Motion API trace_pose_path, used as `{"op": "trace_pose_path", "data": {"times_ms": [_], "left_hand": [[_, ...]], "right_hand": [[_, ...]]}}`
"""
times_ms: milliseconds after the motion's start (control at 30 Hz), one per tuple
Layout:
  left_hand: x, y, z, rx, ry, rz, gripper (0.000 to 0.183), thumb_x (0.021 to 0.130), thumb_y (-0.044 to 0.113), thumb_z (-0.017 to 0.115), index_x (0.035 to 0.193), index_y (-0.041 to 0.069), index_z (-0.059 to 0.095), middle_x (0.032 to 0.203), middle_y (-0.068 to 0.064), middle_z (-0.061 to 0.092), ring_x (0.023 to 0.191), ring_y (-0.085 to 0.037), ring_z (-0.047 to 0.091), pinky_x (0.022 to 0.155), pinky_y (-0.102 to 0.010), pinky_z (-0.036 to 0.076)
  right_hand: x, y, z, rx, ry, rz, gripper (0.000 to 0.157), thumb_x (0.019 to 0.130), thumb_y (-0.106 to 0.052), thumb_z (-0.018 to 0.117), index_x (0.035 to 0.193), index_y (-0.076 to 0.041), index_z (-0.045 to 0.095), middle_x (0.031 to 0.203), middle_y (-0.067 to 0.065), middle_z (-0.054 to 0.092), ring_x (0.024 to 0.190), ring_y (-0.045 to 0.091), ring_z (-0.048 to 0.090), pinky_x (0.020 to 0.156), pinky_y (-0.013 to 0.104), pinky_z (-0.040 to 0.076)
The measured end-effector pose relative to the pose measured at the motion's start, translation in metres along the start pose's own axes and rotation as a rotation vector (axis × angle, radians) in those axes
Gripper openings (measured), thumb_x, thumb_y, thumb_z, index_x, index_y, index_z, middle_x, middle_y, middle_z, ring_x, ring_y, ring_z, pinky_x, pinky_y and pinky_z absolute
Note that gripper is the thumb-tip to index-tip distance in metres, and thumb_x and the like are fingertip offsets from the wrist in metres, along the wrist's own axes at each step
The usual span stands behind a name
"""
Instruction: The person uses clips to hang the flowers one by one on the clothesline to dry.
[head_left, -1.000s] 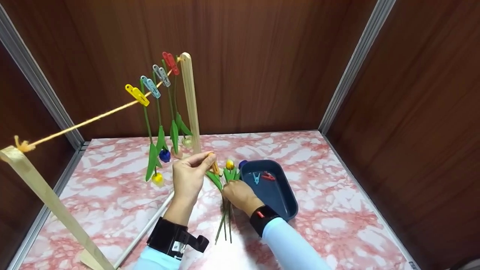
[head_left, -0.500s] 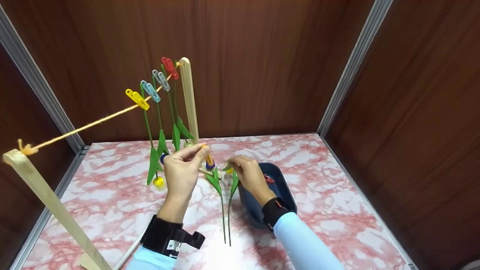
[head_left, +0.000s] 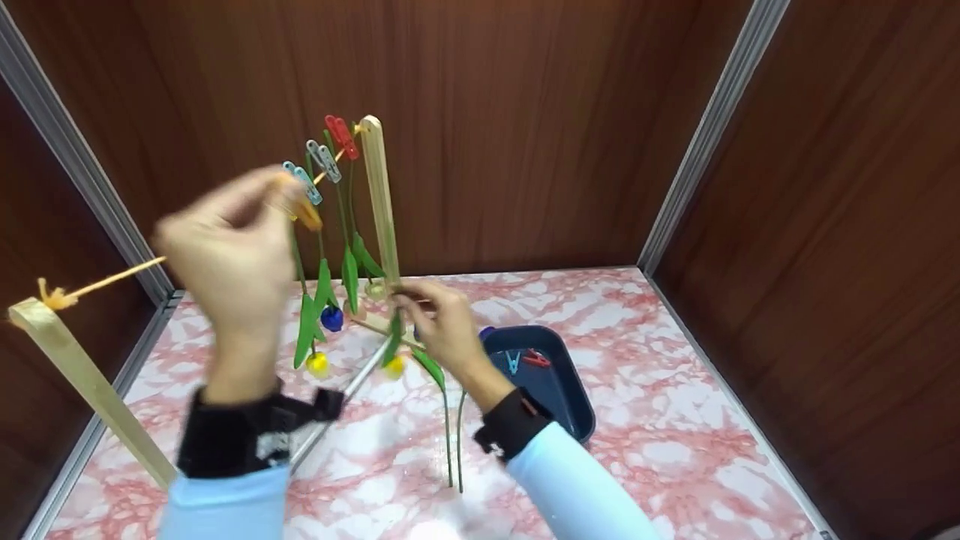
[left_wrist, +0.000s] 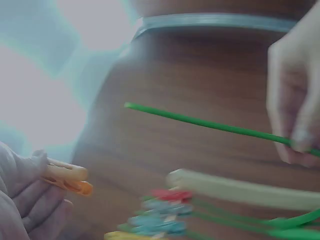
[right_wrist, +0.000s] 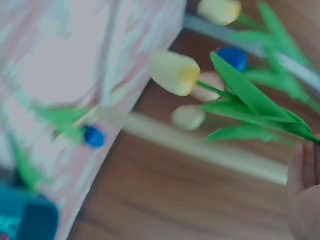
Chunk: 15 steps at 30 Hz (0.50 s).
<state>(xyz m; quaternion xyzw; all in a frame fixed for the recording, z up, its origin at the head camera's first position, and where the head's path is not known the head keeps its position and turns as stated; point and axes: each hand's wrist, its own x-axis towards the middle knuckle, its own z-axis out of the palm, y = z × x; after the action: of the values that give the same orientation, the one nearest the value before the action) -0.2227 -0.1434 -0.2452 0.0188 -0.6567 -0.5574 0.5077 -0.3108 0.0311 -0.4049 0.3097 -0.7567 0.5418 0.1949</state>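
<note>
In the head view my left hand [head_left: 232, 255], blurred by motion, is raised in front of the cord [head_left: 120, 277] and pinches an orange clothespin [head_left: 307, 215]. The left wrist view shows that clothespin between thumb and fingers. My right hand [head_left: 448, 326] holds a yellow artificial tulip [head_left: 394, 366] by its stem, bloom down. Its green stem [left_wrist: 200, 121] points up and free in the left wrist view. Beyond my left hand, several tulips hang upside down from the cord by light blue [head_left: 306, 184], grey [head_left: 324, 161] and red clothespins [head_left: 342, 137]; the yellow one is mostly hidden there.
Wooden posts [head_left: 379, 202] carry the cord at both ends. Two tulip stems [head_left: 448, 442] lie on the marbled table. A dark blue tray [head_left: 551, 397] at right holds a blue [head_left: 513, 361] and a red clothespin [head_left: 535, 358]. Brown panels [head_left: 525, 135] enclose the table.
My left hand has risen up and left with the orange clothespin toward the cord. My right hand has picked a yellow tulip off the table and carried it left, bloom down.
</note>
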Motion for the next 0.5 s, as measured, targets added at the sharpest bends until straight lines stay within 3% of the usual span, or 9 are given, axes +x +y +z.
{"op": "trace_pose_path", "data": {"times_ms": [167, 300, 500], "left_hand": [[0.036, 0.012, -0.019, 0.181, 0.088, -0.122, 0.024, 0.086, 0.038, 0.093, 0.102, 0.021, 0.090, 0.100, 0.002, 0.087, 0.072, 0.016, 0.071, 0.088, -0.008, 0.051], [0.050, 0.011, -0.027, 0.336, 0.076, -0.226, 0.025, 0.089, 0.042, 0.090, 0.107, 0.025, 0.089, 0.102, 0.006, 0.086, 0.061, 0.019, 0.062, 0.101, -0.015, 0.043], [0.058, 0.008, -0.030, 0.505, 0.015, -0.325, 0.030, 0.095, 0.043, 0.084, 0.119, 0.024, 0.086, 0.115, 0.002, 0.086, 0.078, 0.015, 0.053, 0.110, -0.029, 0.043]], "right_hand": [[0.011, -0.032, 0.031, 0.091, -0.089, 0.094, 0.024, 0.105, -0.007, 0.070, 0.124, 0.004, 0.077, 0.118, 0.022, 0.081, 0.105, 0.032, 0.081, 0.089, 0.019, 0.065], [0.021, -0.049, 0.049, 0.109, -0.124, 0.139, 0.024, 0.105, -0.009, 0.072, 0.124, 0.002, 0.079, 0.116, 0.020, 0.083, 0.103, 0.026, 0.082, 0.086, 0.016, 0.064], [0.034, -0.061, 0.068, 0.051, -0.151, 0.138, 0.023, 0.103, -0.011, 0.074, 0.122, 0.000, 0.081, 0.111, 0.015, 0.085, 0.093, 0.020, 0.084, 0.077, 0.012, 0.062]]}}
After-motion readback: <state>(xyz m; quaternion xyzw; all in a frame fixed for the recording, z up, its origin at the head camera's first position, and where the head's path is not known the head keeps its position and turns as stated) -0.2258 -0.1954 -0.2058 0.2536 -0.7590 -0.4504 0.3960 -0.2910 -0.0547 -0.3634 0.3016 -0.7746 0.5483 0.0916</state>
